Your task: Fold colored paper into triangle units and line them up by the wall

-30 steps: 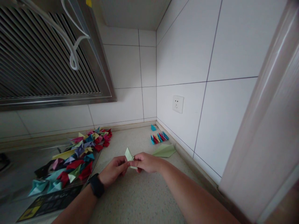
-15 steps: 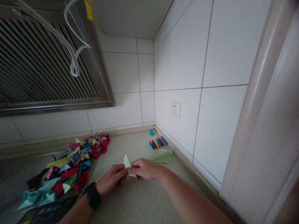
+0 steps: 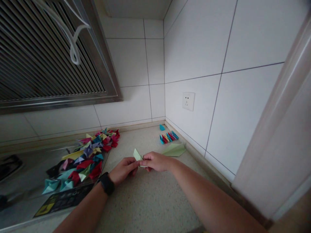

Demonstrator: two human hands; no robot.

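Between my two hands is a small folded piece of light green paper point(image 3: 137, 154), held just above the speckled countertop point(image 3: 145, 200). One pointed flap of it stands up to the left. My left hand point(image 3: 125, 169), with a black watch on the wrist, pinches its left side. From the right, my right hand point(image 3: 155, 161) closes thumb and fingers on the same paper and hides part of it. Just behind my right hand lies a larger light green folded sheet point(image 3: 174, 149). Beyond it stands a row of small blue, red and yellow folded paper pieces point(image 3: 169, 137).
A heap of colourful folded paper shapes point(image 3: 88, 157) covers part of the steel stove top point(image 3: 17, 194) on the left. One blue paper piece point(image 3: 162, 127) lies in the back corner. A range hood point(image 3: 60, 58) with a dangling white cable point(image 3: 75, 53) hangs above; a socket point(image 3: 188, 101) is on the right wall.
The view has tilted down and shifted left, so everything sits higher and further right. Both hands keep their hold on the green paper, whose flap now leans more to the left.
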